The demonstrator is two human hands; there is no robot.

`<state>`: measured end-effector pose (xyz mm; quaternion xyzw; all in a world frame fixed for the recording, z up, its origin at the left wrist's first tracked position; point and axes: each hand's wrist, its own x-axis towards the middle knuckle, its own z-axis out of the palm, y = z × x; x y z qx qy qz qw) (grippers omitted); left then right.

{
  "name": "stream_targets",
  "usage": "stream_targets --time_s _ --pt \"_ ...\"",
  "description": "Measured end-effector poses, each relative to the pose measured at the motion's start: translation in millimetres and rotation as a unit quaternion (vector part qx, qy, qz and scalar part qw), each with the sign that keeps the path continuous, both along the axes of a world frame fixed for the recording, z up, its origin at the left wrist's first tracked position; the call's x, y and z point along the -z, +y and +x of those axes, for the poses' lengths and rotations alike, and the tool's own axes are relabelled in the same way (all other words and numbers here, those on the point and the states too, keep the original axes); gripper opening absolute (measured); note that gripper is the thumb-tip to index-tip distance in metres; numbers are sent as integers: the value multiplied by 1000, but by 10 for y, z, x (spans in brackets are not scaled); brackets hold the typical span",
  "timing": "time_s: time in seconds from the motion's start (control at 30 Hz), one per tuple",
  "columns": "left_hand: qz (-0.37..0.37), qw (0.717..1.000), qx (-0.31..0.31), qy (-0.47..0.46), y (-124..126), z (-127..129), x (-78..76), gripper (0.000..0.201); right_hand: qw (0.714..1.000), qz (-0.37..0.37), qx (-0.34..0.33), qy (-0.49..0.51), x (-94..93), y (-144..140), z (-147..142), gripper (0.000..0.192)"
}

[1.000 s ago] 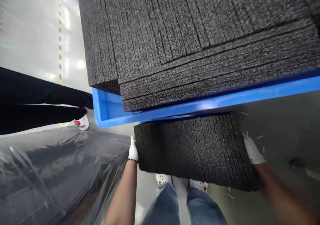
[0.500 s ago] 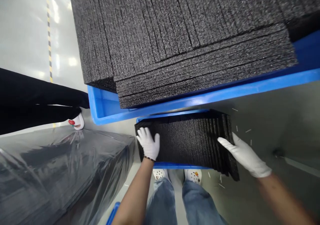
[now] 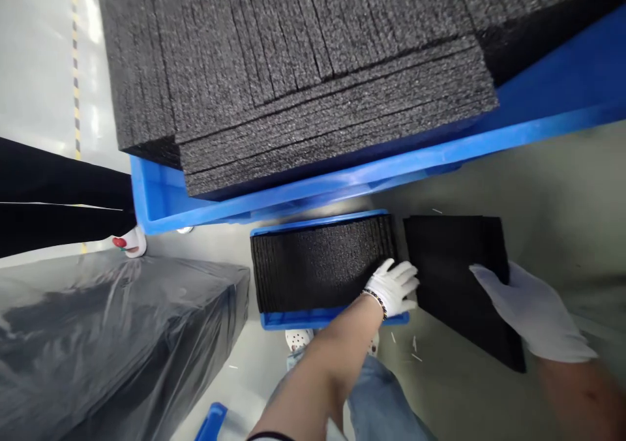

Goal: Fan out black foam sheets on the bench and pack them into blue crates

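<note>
My right hand (image 3: 533,307), in a white glove, grips the right edge of a few black foam sheets (image 3: 450,265), held to the right of a small blue crate (image 3: 332,312). A row of black foam sheets (image 3: 313,265) stands packed on edge in that crate. My left hand (image 3: 391,288), also gloved in white, lies with fingers spread over the right end of the row. Its fingertips point toward the held sheets; a narrow gap seems to part them.
A large blue bin (image 3: 342,179) stacked with grey-black foam sheets (image 3: 313,43) stands ahead. At left is a block wrapped in clear plastic (image 3: 122,336). Another person's dark-clothed legs (image 3: 59,193) stand beyond it. White scraps lie on the floor (image 3: 440,376).
My right hand has drawn a few sheets off the row's right end and moved them rightward. My left hand has slid from the row's left end to its right end.
</note>
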<state>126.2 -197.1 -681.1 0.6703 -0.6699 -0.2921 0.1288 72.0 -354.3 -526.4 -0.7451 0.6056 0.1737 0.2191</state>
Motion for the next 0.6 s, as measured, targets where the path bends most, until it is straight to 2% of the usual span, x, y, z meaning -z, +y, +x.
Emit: stream_targets --time_s 0.1,0.2,0.27,0.33,0.4,0.43,0.5,0.53,0.6 --pt "60 998 -25 2 -101 -14 227 56 998 10 55 4 2 44 -135 34" --pt "64 997 -29 13 -244 -39 265 60 999 -3 43 6 -27 84 -247 39" --pt "37 998 -46 17 -256 -61 251 62 999 -2 39 24 -62 108 -321 41" --pt "-23 999 -25 37 -111 -84 258 57 997 7 48 54 -94 147 -413 42" --pt "-57 995 54 62 206 -111 296 49 998 11 39 54 -113 212 -532 42" --pt "-48 992 94 68 416 -127 317 46 999 4 12 35 -120 256 -598 40" --pt "0 990 120 68 890 -181 328 45 994 -4 -101 -51 -138 367 -712 33" --pt "22 991 110 71 1134 -224 306 45 977 -4 -181 -113 -152 435 -747 32" --pt "56 993 56 93 1598 -348 205 47 908 -2 -355 -223 -185 612 -748 37"
